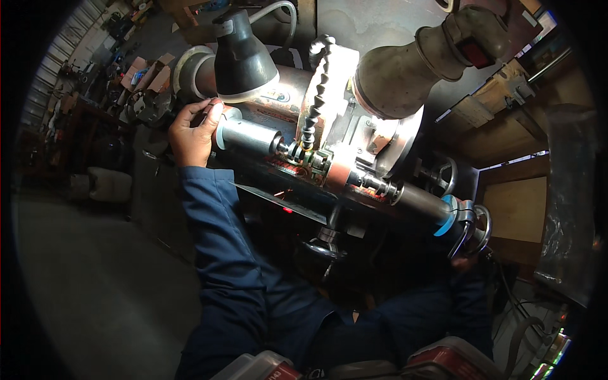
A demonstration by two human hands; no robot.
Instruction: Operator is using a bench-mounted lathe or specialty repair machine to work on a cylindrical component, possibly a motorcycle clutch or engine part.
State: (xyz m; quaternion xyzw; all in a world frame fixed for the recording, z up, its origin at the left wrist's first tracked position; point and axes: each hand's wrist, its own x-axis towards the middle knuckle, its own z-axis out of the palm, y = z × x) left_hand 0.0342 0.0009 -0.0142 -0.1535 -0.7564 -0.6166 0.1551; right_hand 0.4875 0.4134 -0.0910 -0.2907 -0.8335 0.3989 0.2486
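1. Metal cylinder (250, 137): smooth, silvery and brightly lit, with a pale blue-green ring (220, 135) at its left end.
2. It lies at the left of the machine (285, 101), just below a black cone-shaped lamp (244, 63).
3. Left grip (194, 136): thumb and fingers curl at the ringed end; I cannot tell whether they clasp it.
4. Right grip (465, 261): dim, near a handwheel (488, 227); its closure is unclear.

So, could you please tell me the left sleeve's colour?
The left sleeve is dark blue, clearest in the head view.
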